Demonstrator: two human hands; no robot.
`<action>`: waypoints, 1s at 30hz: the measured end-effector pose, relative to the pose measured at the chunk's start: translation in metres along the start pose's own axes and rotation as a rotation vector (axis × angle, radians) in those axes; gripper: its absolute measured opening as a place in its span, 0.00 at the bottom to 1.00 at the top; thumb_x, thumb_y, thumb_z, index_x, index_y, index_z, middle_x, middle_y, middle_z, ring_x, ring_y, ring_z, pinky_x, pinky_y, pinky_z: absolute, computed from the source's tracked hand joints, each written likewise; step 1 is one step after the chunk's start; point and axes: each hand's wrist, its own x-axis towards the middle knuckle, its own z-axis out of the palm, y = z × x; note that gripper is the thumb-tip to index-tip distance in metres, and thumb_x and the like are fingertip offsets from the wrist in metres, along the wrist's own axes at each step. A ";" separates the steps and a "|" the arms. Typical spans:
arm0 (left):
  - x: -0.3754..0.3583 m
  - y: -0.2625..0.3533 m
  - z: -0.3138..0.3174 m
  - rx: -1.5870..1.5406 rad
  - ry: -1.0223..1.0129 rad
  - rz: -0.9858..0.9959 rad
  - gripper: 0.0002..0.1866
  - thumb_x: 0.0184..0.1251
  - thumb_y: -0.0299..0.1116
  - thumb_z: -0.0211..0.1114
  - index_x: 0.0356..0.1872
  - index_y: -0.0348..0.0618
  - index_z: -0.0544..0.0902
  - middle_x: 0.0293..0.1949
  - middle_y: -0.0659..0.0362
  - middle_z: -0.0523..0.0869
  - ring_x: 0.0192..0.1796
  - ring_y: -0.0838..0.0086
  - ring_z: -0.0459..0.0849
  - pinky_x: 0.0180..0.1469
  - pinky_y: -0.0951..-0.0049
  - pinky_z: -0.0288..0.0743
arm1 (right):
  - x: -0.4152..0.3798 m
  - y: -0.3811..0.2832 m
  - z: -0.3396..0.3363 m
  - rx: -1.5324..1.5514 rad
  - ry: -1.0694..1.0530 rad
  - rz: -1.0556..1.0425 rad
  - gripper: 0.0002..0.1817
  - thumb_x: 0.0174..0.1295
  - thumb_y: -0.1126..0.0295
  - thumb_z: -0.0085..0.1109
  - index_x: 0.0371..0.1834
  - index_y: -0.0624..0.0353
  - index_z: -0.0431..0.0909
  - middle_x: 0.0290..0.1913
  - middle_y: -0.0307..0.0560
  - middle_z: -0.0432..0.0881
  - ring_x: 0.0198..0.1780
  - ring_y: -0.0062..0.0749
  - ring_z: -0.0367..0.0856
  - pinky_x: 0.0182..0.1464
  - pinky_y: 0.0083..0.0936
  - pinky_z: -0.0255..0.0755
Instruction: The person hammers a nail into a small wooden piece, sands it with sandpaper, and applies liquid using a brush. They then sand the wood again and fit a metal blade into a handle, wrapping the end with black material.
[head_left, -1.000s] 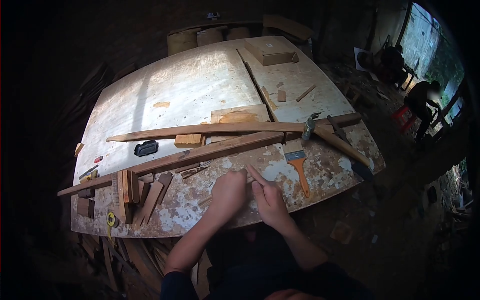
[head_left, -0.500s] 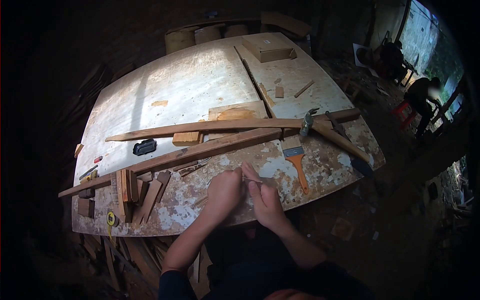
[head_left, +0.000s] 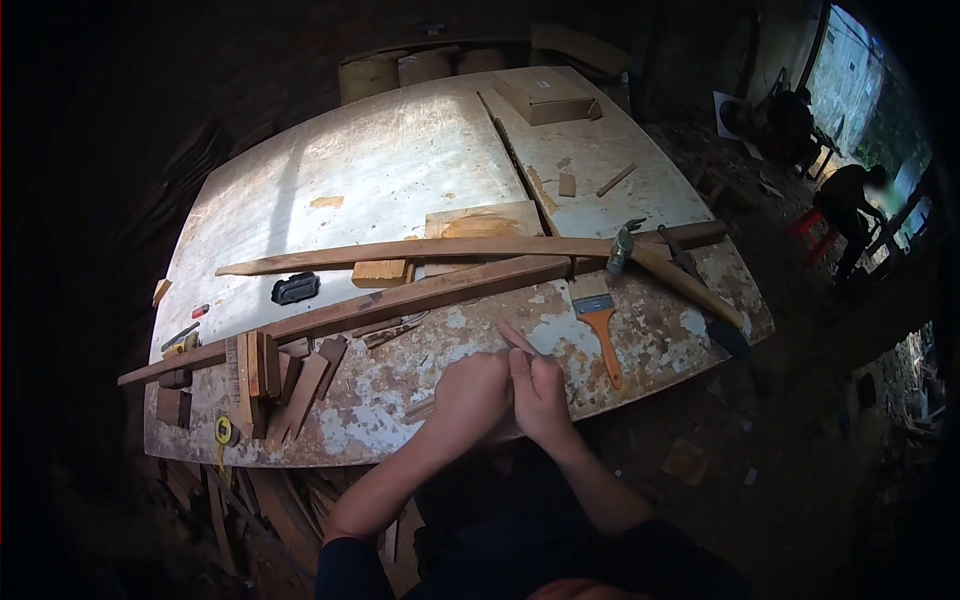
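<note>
Close together near the front edge of the worktable (head_left: 400, 360), my two hands meet with knuckles almost touching. My left hand (head_left: 474, 393) is closed in a fist, and what it holds is hidden. My right hand (head_left: 541, 395) is also closed, its thumb pressed upward beside the left fist. A narrow reddish-tan tip (head_left: 515, 337) points up past the hands; whether it is a finger or a wood strip I cannot make out. To the right lies a paintbrush (head_left: 600, 340) with an orange handle. A thin wood strip (head_left: 420, 410) lies by my left wrist.
Long wood bars (head_left: 430, 294) cross the table. A hammer (head_left: 690, 287) rests across them at right. Wood offcuts (head_left: 258, 385), a tape measure (head_left: 226, 431) and a black plastic case (head_left: 296, 289) lie at left. A cardboard box (head_left: 545, 95) sits at back; a person (head_left: 850, 205) is beyond.
Both hands have shifted slightly right and down, and the fists have drawn closer together. A thin strip seen between them earlier is now hidden. The view has moved slightly.
</note>
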 end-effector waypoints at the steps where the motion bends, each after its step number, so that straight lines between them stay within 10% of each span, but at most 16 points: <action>1: 0.007 -0.006 -0.013 0.004 0.026 -0.031 0.10 0.67 0.30 0.69 0.38 0.31 0.88 0.31 0.35 0.90 0.36 0.39 0.92 0.42 0.44 0.87 | -0.006 -0.010 0.002 -0.015 0.016 -0.063 0.26 0.92 0.59 0.43 0.84 0.59 0.73 0.32 0.55 0.85 0.29 0.33 0.77 0.39 0.33 0.75; 5: 0.002 -0.003 -0.002 -0.001 0.006 0.007 0.10 0.67 0.31 0.70 0.38 0.31 0.87 0.30 0.35 0.89 0.36 0.39 0.92 0.42 0.44 0.87 | -0.002 -0.006 -0.003 0.021 -0.031 -0.013 0.27 0.92 0.60 0.43 0.86 0.61 0.70 0.54 0.59 0.89 0.49 0.39 0.88 0.53 0.33 0.78; 9: 0.008 -0.013 -0.013 -0.027 0.036 0.003 0.11 0.67 0.33 0.72 0.38 0.31 0.87 0.30 0.36 0.89 0.36 0.39 0.92 0.42 0.45 0.87 | -0.007 -0.008 0.001 -0.026 -0.023 -0.109 0.27 0.92 0.61 0.43 0.85 0.63 0.70 0.44 0.51 0.84 0.46 0.34 0.84 0.52 0.30 0.78; 13: -0.004 0.003 0.000 -0.001 0.023 0.038 0.11 0.69 0.33 0.70 0.40 0.33 0.87 0.31 0.40 0.91 0.35 0.42 0.93 0.40 0.45 0.88 | -0.003 -0.009 -0.006 0.091 -0.070 0.137 0.26 0.91 0.64 0.44 0.85 0.65 0.69 0.60 0.59 0.82 0.63 0.41 0.81 0.67 0.33 0.73; 17: 0.002 -0.007 -0.009 -0.047 0.034 0.022 0.10 0.69 0.32 0.69 0.42 0.34 0.87 0.31 0.39 0.91 0.35 0.42 0.93 0.40 0.44 0.87 | -0.012 -0.008 -0.005 -0.065 -0.029 -0.116 0.27 0.91 0.63 0.44 0.85 0.65 0.69 0.50 0.55 0.85 0.51 0.38 0.82 0.59 0.32 0.76; 30: -0.004 0.006 0.010 0.006 -0.032 0.024 0.22 0.66 0.32 0.70 0.59 0.31 0.85 0.29 0.41 0.90 0.34 0.44 0.93 0.37 0.47 0.86 | -0.021 -0.017 -0.016 0.106 -0.077 0.178 0.27 0.91 0.65 0.42 0.86 0.66 0.68 0.78 0.66 0.78 0.79 0.42 0.77 0.79 0.34 0.68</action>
